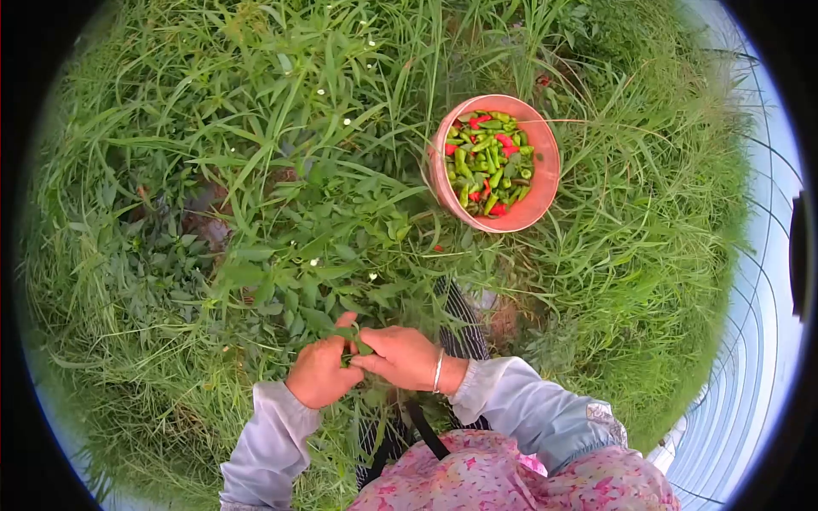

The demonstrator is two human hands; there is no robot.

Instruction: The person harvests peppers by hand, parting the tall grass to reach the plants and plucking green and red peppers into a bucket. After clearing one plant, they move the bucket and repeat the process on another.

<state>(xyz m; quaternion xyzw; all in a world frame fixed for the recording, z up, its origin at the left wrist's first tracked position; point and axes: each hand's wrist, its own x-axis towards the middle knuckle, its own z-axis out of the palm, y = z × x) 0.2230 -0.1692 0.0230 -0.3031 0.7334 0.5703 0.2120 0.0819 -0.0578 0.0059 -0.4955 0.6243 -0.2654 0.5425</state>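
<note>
My left hand [324, 371] and my right hand [402, 358] meet low over the leafy pepper plants [341, 247], with the fingertips close together. Both are closed, pinching a small green piece of pepper plant [363, 347] between them; whether it is a pepper or a leaf, I cannot tell. Fingers cover part of it. A white bangle [438, 371] circles my right wrist. Farther ahead, to the right, stands a pink bucket [545, 162] holding many green and red peppers [490, 162].
Tall grass and weeds [630, 255] surround the plants and the bucket. Along the right side runs a pale plastic sheet wall [750, 341] with dark curved lines. My striped trouser leg [464, 319] stands among the plants, below the bucket. Patches of bare soil [204, 217] show at left.
</note>
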